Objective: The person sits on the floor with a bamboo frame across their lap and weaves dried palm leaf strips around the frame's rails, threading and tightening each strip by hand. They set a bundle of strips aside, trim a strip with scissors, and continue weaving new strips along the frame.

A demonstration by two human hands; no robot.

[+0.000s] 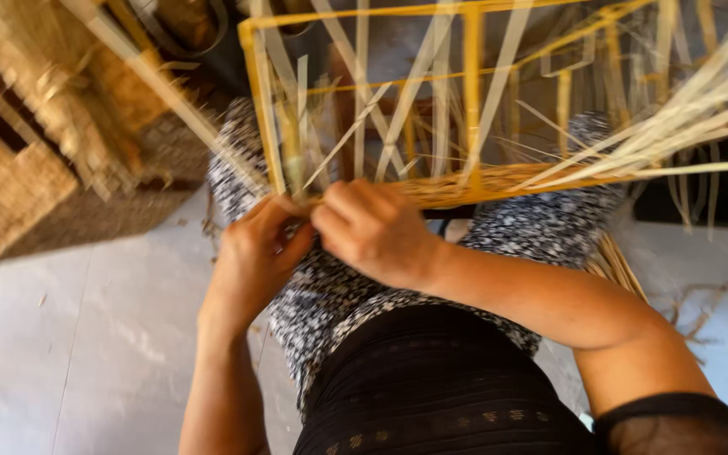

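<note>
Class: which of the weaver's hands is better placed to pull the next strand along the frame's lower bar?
Probably the right hand: it lies on the woven strip along the yellow frame. The left hand pinches strands at the corner.

No packages, labels, signs or screens showed anywhere in the head view.
</note>
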